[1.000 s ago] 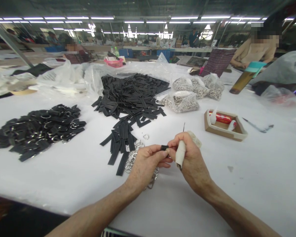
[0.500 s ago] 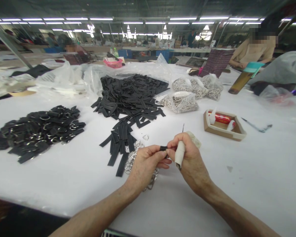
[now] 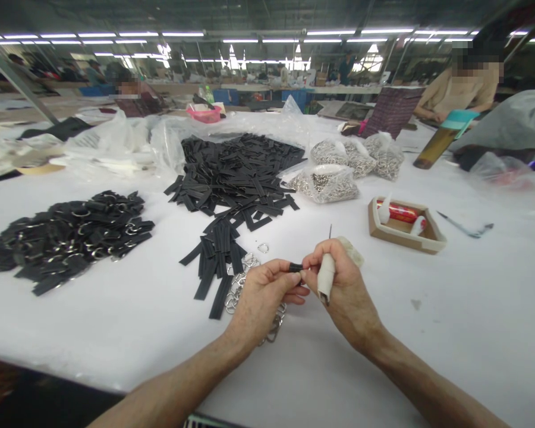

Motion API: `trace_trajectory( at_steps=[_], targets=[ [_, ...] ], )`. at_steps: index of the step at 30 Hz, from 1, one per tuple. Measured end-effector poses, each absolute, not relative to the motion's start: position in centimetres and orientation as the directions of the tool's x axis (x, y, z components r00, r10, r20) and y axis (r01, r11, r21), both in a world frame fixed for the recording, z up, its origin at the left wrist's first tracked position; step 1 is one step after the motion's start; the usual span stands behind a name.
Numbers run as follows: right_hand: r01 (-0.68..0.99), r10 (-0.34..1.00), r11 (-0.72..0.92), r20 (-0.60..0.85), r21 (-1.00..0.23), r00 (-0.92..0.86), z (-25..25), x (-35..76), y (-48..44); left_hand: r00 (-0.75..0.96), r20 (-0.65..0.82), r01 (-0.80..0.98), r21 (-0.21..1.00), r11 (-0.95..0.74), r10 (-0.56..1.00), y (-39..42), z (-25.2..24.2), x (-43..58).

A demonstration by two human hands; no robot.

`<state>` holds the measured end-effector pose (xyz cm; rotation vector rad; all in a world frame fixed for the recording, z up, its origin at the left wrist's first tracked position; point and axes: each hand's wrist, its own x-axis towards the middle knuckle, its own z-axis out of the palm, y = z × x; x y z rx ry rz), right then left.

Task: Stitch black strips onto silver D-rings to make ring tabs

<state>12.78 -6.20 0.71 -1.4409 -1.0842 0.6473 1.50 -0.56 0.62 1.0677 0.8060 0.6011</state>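
Note:
Between the fingertips of my left hand (image 3: 267,291) is a short black strap piece (image 3: 295,267), pinched at its end. My right hand (image 3: 336,279) touches the strap's other end with thumb and forefinger, and also grips a tool with a wrapped, pale handle (image 3: 326,276); its thin metal tip points away from me. Whether a ring is in the strap is hidden by my fingers. Under and beside my left hand lie several metal D-rings (image 3: 234,294), with one loose D-ring (image 3: 263,248) a little beyond. Loose black straps (image 3: 222,244) lie just left of them.
A large heap of black straps (image 3: 243,169) is ahead, with bags of metal rings (image 3: 330,183) to its right. Straps fitted with rings (image 3: 71,238) are piled left. A cardboard tray (image 3: 386,235) holds a red tube. A bottle (image 3: 443,139) stands tilted; a co-worker (image 3: 463,92) sits beyond.

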Motion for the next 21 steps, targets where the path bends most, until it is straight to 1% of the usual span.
trace_trajectory(
  at_steps=[9,13,15,19,21],
  targets=[
    [0.251,0.9,0.049,0.151,-0.967,0.409,0.5,12.5,-6.3,0.577,-0.289,-0.023,0.929,0.368,0.764,-0.4,0.6,1.2],
    [0.332,0.882,0.066,0.211,-0.941,0.421,1.2,13.2,-6.4,0.575,-0.304,-0.008,0.926,0.377,0.76,-0.2,0.8,1.0],
    [0.351,0.882,0.06,0.214,-0.935,0.421,2.0,14.1,-6.6,0.575,-0.316,0.003,0.923,0.384,0.754,-0.1,0.9,0.9],
    [0.247,0.941,0.038,0.118,-0.968,0.317,3.6,16.6,-7.3,0.58,-0.326,0.028,0.924,0.382,0.746,0.1,0.9,0.7],
    [0.24,0.952,0.012,0.085,-0.971,0.293,4.0,17.8,-7.5,0.584,-0.329,0.04,0.924,0.379,0.742,0.2,0.8,0.7]
  ],
)
